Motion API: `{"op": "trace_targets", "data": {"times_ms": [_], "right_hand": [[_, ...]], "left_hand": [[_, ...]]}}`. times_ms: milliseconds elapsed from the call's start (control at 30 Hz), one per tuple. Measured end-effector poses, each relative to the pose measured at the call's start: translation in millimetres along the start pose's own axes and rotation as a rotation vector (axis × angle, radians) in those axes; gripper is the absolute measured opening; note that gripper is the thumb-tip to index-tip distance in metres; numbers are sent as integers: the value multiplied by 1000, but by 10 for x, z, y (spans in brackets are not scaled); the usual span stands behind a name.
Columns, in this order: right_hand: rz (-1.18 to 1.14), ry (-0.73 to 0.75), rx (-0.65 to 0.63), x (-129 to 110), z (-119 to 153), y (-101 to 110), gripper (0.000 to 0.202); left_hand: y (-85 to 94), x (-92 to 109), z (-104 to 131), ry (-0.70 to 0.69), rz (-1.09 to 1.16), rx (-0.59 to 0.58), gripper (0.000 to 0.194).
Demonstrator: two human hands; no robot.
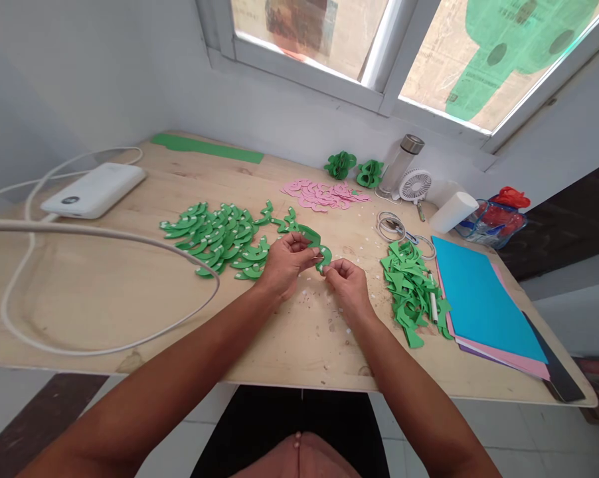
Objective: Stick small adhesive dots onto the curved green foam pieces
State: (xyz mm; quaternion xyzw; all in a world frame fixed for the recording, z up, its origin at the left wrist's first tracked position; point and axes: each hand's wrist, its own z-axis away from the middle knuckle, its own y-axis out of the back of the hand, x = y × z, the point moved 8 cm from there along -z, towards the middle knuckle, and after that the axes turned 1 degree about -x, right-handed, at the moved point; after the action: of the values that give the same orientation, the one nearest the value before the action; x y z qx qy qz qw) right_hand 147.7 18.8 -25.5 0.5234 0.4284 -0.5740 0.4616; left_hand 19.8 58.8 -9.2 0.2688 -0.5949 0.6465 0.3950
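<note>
Between my two hands is a curved green foam piece (pixel 325 256) with small white patches on it. My left hand (pixel 290 260) pinches its upper left side, and my right hand (pixel 346 279) pinches its lower end. Just behind my left fingers lies another green piece (pixel 309 234), partly hidden. To the left spreads a pile of curved green pieces (pixel 214 232) with white patches at their ends. A few similar pieces (pixel 285 220) lie apart beyond my left hand. Pink curved cutouts (pixel 324 194) form a flat heap farther back.
On the right are green scraps (pixel 409 285), a white marker (pixel 433 299), scissors (pixel 412 237), tape rings (pixel 390 226) and blue sheets (pixel 489 299). A bottle (pixel 402 162), small fan (pixel 416 184) and green foam shapes (pixel 340 164) stand near the wall. A power bank (pixel 95 191) with a looping cable (pixel 105 352) occupies the left.
</note>
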Motion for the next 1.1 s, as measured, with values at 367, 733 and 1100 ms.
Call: {"op": "trace_targets", "data": {"times_ms": [367, 733, 1100], "right_hand": [[51, 42, 10, -18, -10, 19, 17], [-9, 43, -27, -68, -2, -32, 16], [14, 80, 11, -16, -45, 21, 24]], "left_hand": [[9, 8, 3, 3, -14, 11, 36], [7, 38, 3, -55, -45, 26, 37], [-29, -12, -3, -52, -83, -19, 35]]}}
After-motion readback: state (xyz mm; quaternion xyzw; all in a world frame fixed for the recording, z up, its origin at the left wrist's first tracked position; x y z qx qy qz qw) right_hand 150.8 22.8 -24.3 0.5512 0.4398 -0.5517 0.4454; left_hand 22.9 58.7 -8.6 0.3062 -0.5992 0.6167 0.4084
